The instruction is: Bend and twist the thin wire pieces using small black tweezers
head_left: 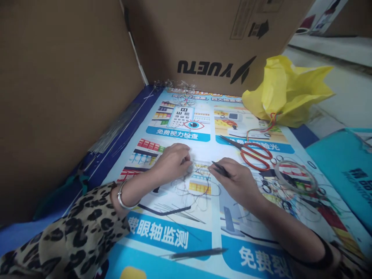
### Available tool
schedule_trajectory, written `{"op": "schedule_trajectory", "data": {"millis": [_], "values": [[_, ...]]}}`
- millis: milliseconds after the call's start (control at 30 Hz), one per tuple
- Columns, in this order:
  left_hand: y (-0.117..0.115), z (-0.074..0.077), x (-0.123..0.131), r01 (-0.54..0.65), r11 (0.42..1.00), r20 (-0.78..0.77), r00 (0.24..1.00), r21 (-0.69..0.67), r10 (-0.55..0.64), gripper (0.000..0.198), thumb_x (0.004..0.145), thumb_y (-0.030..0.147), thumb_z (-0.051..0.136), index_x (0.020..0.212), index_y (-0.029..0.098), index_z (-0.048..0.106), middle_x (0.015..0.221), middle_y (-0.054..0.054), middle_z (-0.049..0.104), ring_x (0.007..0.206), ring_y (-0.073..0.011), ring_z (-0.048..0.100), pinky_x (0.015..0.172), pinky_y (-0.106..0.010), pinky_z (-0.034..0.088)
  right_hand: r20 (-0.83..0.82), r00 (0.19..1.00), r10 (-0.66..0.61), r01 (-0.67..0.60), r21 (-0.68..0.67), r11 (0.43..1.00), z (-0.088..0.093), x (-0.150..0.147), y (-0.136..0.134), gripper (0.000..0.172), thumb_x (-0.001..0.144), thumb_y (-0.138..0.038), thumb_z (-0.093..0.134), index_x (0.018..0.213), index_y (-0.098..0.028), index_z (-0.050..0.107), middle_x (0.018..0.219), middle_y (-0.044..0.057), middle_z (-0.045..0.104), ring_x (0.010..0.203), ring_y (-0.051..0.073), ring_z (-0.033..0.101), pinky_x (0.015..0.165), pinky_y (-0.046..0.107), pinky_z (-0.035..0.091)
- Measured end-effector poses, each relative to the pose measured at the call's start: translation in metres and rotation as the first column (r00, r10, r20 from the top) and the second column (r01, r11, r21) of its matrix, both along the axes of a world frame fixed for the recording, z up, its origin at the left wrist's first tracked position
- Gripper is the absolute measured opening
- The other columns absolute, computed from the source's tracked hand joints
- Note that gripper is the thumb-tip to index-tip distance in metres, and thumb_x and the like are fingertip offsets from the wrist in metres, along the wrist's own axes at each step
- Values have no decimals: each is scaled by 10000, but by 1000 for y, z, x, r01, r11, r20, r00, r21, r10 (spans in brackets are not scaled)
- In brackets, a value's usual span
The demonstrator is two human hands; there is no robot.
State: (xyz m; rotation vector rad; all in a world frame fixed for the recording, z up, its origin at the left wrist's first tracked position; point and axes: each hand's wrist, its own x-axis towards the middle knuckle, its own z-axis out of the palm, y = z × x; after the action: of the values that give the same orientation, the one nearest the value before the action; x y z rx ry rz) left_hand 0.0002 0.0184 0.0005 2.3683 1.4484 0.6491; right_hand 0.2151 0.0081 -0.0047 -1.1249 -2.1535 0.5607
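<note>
My left hand (172, 162) is closed, thumb and fingertips pinched at the edge of a loose ring of thin wire (207, 190). Just across from it, my right hand (236, 180) grips black pointed tweezers (221, 169), their tips directed toward the wire. The thin wire spreads in fine loops over the printed sheet between and below both hands. Its finer details are too small to tell. Scissors with orange-red handles (256, 155) lie beyond my right hand, blades pointing left. A bundle of thin dark rods (199, 253) lies nearest to me.
Cardboard walls (203, 35) rise at the left and back. A yellow wrapper (280, 91) stands back right. Beside my right forearm are a clear ring (295, 178) and tangled threads. Pliers with teal handles (78, 179) and silvery wires (112, 130) lie left.
</note>
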Motion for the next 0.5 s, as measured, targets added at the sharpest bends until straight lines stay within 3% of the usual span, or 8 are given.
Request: {"op": "schedule_trajectory", "data": {"millis": [133, 333, 500], "values": [[-3, 1, 6, -40, 999, 70, 997, -15, 41, 90, 749, 149, 498, 667, 171, 525, 964, -75, 619, 989, -205, 536, 870, -365, 409, -7, 1000, 3, -3, 2, 1000, 0, -1, 0, 140, 826, -300, 528, 754, -196, 586, 698, 16, 586, 694, 134, 539, 637, 255, 411], [-13, 7, 12, -96, 981, 169, 978, -170, 125, 95, 810, 219, 422, 776, 187, 504, 761, -4, 598, 694, -142, 542, 627, -267, 414, -37, 999, -36, 36, 14, 999, 3, 0, -4, 172, 833, -318, 518, 722, -200, 575, 662, 9, 558, 662, 127, 529, 592, 242, 406], [-18, 15, 15, -116, 954, 225, 957, -275, 182, 111, 821, 270, 416, 754, 198, 467, 741, 5, 610, 682, -145, 555, 607, -261, 402, -54, 997, -46, 48, 30, 998, 3, 1, -5, 153, 833, -289, 519, 721, -199, 574, 644, 1, 548, 646, 120, 519, 591, 238, 407]]}}
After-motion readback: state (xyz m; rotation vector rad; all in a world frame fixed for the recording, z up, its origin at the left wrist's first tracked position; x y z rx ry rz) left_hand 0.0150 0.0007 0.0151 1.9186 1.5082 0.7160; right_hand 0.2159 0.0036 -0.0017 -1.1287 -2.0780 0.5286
